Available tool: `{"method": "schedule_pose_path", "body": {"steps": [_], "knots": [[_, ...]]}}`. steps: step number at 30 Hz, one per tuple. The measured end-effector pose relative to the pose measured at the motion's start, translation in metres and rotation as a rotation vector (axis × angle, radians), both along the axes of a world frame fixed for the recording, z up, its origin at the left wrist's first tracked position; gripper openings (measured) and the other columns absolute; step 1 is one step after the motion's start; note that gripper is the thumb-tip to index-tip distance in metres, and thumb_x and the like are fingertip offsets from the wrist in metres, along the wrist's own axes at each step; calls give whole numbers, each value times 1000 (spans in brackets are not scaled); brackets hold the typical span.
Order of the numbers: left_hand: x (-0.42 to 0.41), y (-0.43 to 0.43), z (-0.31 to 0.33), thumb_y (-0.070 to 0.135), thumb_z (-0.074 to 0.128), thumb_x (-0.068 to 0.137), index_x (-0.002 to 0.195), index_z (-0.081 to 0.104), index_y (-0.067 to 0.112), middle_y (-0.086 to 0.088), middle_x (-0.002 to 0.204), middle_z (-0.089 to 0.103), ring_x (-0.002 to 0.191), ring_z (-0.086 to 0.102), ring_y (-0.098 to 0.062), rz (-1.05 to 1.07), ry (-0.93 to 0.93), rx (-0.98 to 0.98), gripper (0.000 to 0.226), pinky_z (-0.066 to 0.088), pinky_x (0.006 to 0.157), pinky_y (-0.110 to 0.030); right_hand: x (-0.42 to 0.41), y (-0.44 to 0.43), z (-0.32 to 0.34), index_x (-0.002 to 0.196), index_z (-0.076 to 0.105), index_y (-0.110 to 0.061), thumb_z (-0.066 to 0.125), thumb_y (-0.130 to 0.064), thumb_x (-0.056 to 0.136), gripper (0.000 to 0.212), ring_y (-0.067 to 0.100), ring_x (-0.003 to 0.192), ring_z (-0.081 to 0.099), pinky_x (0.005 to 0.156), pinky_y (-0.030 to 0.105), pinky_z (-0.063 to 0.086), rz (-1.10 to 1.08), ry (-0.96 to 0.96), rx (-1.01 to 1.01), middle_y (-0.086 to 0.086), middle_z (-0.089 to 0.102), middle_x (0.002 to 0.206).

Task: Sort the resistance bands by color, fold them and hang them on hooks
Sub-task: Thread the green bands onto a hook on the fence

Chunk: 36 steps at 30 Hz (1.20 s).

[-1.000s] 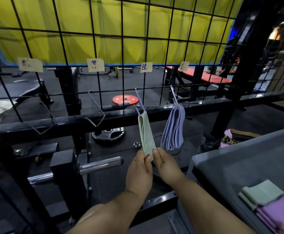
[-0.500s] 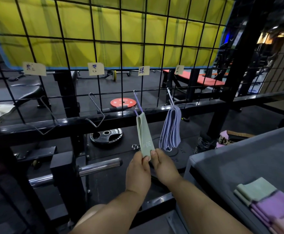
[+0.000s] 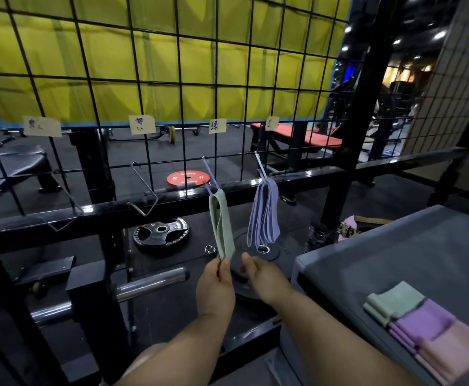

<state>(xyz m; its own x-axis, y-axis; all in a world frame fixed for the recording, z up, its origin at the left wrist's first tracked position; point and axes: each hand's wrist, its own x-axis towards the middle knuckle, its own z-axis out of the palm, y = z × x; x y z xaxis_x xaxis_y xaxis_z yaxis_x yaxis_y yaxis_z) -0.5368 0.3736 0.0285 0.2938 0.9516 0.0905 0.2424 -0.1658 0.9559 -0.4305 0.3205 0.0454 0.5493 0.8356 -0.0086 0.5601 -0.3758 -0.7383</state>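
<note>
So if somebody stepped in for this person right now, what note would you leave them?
Hands: left hand pinches the lower end of the green band; right hand beside it holds nothing.
Things: the green band hangs on a hook; bluish bands hang on the next hook to the right. A folded green band, purple bands and pink bands lie on the grey table.
Done: those two hooks filled.
Left: hang the table's bands; two bare hooks wait further left.

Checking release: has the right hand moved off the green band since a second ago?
Yes. The right hand has shifted right, off the hanging green band.
</note>
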Motion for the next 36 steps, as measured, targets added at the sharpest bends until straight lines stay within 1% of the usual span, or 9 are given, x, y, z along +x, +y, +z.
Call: {"method": "schedule_pose_path", "body": {"steps": [5, 10, 12, 14, 16, 20, 25, 30, 36], "knots": [[11, -15, 3, 32, 46, 101, 102, 62, 13, -1, 86, 58, 86, 55, -22, -30, 11, -3, 25, 31, 69, -26, 11, -16, 4, 103, 67, -12, 24, -55, 102, 60, 27, 102, 60, 89, 35, 46, -79, 26, -45, 11, 68, 109], [37, -35, 6, 33, 44, 102, 98, 59, 14, -8, 92, 64, 78, 52, -16, -100, 26, -13, 24, 29, 53, -20, 33, -42, 1, 103, 67, -14, 25, -59, 100, 61, 27, 100, 61, 90, 36, 47, -169, 63, -50, 8, 67, 98], [52, -43, 8, 34, 45, 102, 98, 59, 14, -8, 93, 64, 80, 52, -17, -148, 11, -18, 25, 32, 61, -25, 46, -51, 2, 104, 66, -13, 26, -55, 102, 58, 27, 100, 60, 87, 33, 45, -211, 74, -44, 8, 65, 100], [70, -53, 8, 33, 45, 102, 103, 61, 12, -1, 87, 58, 85, 51, -18, -201, 0, -28, 27, 33, 70, -26, 62, -66, 0, 92, 65, -15, 26, -54, 102, 57, 27, 93, 59, 86, 35, 46, -262, 63, -21, 8, 64, 90], [88, -58, 6, 33, 45, 101, 106, 61, 10, -7, 90, 61, 89, 56, -25, -261, 13, -24, 29, 34, 73, -28, 75, -82, 3, 87, 62, -16, 27, -51, 103, 52, 28, 92, 59, 82, 35, 44, -286, 25, -29, 9, 65, 90], [135, -82, -15, 34, 50, 100, 100, 63, 14, -11, 97, 65, 93, 59, -30, -454, 107, -55, 24, 45, 80, -35, 110, -132, -2, 111, 63, -13, 38, -41, 103, 39, 32, 109, 59, 86, 34, 43, -403, -138, -144, 15, 67, 116], [185, -117, -31, 33, 49, 99, 113, 66, 22, -1, 116, 67, 107, 60, -22, -738, 394, 124, 25, 43, 85, -25, 145, -185, -19, 100, 67, -16, 53, -32, 91, 23, 29, 103, 61, 72, 29, 41, -594, -263, -298, 8, 68, 110], [214, -134, -34, 30, 48, 98, 125, 62, 17, -12, 129, 59, 119, 54, -30, -798, 535, 211, 33, 45, 99, -34, 160, -200, -27, 111, 68, -21, 60, -45, 87, 36, 27, 110, 57, 88, 35, 48, -621, -317, -330, 7, 60, 118], [231, -133, -43, 35, 46, 99, 129, 60, 24, -13, 134, 50, 121, 51, -32, -794, 638, 228, 35, 41, 103, -34, 166, -201, -50, 116, 62, -23, 47, -59, 88, 48, 28, 116, 48, 91, 41, 39, -659, -415, -529, 3, 59, 122]]}}
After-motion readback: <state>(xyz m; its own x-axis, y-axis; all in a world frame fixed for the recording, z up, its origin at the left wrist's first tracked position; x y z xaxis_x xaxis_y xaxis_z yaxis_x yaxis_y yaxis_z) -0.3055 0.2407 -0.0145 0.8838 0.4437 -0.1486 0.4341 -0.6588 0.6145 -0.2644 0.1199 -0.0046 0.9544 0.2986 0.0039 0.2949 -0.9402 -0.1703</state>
